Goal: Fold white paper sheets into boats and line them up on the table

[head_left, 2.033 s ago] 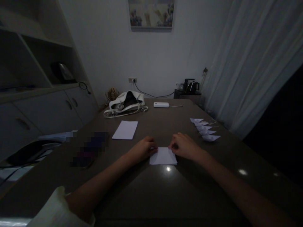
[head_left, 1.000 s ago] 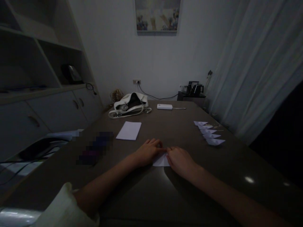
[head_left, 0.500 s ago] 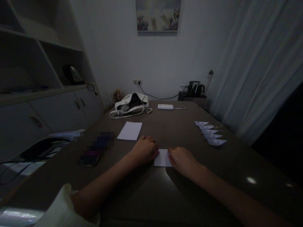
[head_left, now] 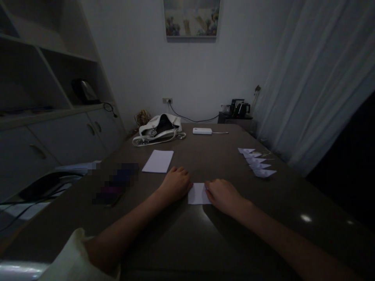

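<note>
A small folded sheet of white paper (head_left: 199,194) lies on the table in front of me, between my two hands. At its upper left edge my left hand (head_left: 177,182) is closed, fingers curled, with the thumb side against the paper. My right hand (head_left: 222,194) closes on the paper's right side, its fingertips pressed on it and covering that edge. Off to the right stand several folded paper boats (head_left: 260,164) in an overlapping row. A stack of white paper (head_left: 158,161) lies flat beyond my left hand.
A white handbag (head_left: 159,129) and a white power bank (head_left: 202,131) with a short cable lie toward the table's far end. On the left is a blurred-out dark object (head_left: 117,185), perhaps a phone. Shelves stand left; a curtain (head_left: 281,82) hangs right.
The whole view has shifted slightly, so everything appears a little further left. Both hands stay at the folded paper with hardly any visible movement.
</note>
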The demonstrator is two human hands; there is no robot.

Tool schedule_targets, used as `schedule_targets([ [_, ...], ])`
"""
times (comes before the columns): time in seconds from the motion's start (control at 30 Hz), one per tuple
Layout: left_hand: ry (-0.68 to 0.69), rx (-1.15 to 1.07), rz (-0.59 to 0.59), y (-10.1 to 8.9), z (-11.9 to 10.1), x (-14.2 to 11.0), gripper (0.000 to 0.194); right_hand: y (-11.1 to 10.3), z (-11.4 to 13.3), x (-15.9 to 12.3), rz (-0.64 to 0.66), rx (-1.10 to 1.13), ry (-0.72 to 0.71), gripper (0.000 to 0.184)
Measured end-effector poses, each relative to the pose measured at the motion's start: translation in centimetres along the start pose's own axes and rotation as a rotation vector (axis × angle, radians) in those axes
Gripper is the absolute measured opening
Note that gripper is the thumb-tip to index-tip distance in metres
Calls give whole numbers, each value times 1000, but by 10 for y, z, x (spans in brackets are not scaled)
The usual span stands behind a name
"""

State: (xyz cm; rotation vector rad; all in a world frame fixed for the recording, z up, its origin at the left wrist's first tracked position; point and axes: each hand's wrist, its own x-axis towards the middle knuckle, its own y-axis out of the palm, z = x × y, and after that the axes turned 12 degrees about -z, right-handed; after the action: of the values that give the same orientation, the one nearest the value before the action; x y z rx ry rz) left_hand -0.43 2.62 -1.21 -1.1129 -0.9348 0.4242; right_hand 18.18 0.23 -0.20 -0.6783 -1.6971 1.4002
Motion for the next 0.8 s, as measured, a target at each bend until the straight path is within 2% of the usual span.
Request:
schedule_targets([
  [0.17, 11, -165, -17, 8, -1, -1, 20, 6, -5, 2, -75, 27, 4, 21],
  [0.37, -180, -566, -23, 20, 5, -3, 13, 15, -13, 2, -168, 194, -61, 26],
  [0.43, -240, -685, -6, 20, 6, -3, 14, 18, -19, 4, -240, 259, -21, 29],
  [0.53, -313, -816, -7, 18, 9, -1, 19, 21, -34, 9, -322, 439, 129, 28],
  [0.6, -358, -869, -24, 18, 12, 0, 21, 24, -44, 14, -313, 607, 202, 23],
  [0.7, -403, -912, -31, 20, 15, 1, 23, 28, -51, 19, -321, 847, 208, 28],
  [0.8, -382, -937, -28, 20, 14, 0, 25, 30, -47, 19, -325, 968, 207, 28],
])
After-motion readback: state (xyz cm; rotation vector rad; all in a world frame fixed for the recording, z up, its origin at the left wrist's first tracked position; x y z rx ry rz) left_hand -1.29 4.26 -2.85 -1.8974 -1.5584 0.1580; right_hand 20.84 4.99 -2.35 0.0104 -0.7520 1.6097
